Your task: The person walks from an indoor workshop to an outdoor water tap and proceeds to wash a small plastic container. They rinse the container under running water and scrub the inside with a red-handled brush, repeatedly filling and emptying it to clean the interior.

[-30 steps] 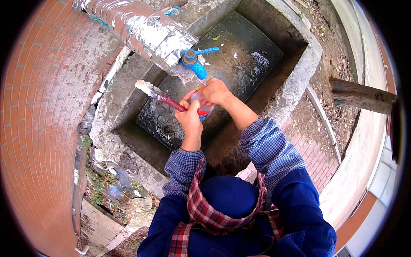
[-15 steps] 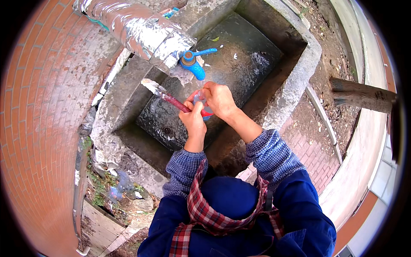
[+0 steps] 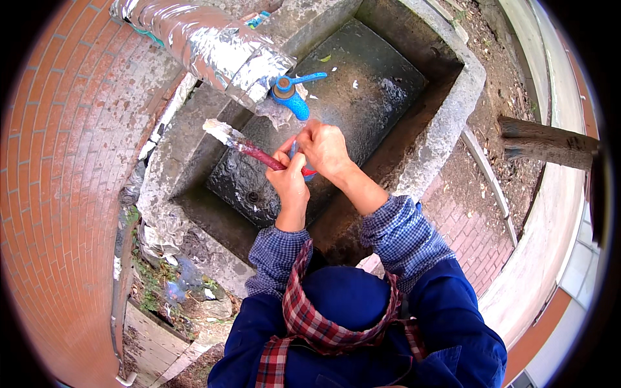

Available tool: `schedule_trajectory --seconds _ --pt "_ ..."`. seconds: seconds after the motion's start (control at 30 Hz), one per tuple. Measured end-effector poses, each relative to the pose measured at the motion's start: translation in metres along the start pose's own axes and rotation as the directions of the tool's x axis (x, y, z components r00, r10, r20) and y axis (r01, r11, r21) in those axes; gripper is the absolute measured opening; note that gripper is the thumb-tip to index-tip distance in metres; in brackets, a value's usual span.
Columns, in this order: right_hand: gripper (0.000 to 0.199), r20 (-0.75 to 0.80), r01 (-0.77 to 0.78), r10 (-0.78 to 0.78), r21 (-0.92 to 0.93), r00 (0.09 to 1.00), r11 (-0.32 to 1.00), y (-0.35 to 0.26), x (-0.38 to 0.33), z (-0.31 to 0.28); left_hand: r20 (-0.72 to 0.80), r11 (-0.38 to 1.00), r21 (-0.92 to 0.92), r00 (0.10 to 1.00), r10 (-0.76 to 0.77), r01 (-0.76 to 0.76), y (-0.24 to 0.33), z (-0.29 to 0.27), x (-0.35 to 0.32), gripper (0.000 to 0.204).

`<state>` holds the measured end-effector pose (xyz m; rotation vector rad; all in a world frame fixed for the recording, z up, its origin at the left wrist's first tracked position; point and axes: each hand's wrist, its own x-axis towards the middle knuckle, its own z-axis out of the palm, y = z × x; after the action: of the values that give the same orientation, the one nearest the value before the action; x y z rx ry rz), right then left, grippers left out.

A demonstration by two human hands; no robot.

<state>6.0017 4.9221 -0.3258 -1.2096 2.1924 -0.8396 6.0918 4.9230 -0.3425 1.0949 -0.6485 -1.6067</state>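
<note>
Over the stone sink, my left hand is closed around a dark red handle. Its far left end is pale, ragged and worn-looking. On the other side of the fingers a bright red edge shows, and I cannot tell whether it belongs to the same tool. My right hand is bunched up close beside the left, just below the blue tap. Something small, bluish and see-through sits between the two hands. What the right fingers pinch is hidden.
The concrete sink has thick rough walls, a wet dark bottom and a drain hole near its left corner. Foil wraps the pipe behind the tap. An orange brick wall runs along the left, and a tree trunk stands at right.
The red handle has shifted slightly left with my left hand. My right hand has moved a little left and down, nearer the left hand, covering more of the see-through thing.
</note>
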Motion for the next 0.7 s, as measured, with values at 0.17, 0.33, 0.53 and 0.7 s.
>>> schedule_trajectory --seconds 0.17,0.33,0.53,0.7 --pt "0.021 0.247 -0.261 0.192 0.284 0.95 0.923 0.005 0.01 -0.008 0.028 0.998 0.033 0.998 0.057 -0.058 0.001 -0.004 0.001 0.031" --pt "0.019 0.524 -0.602 0.372 0.384 0.766 0.7 -0.003 0.016 -0.014 -0.028 1.0 -0.001 0.999 0.024 -0.024 0.005 -0.002 0.005 0.031" --pt "0.022 0.247 -0.146 0.119 0.091 0.962 0.985 0.008 0.002 -0.004 -0.069 0.997 -0.036 0.995 -0.071 0.069 0.0 -0.004 0.005 0.027" --pt "0.021 -0.021 -0.063 0.061 -0.134 0.998 0.989 0.001 -0.008 0.001 -0.05 0.997 -0.036 0.996 -0.071 0.069 -0.005 -0.001 0.001 0.026"
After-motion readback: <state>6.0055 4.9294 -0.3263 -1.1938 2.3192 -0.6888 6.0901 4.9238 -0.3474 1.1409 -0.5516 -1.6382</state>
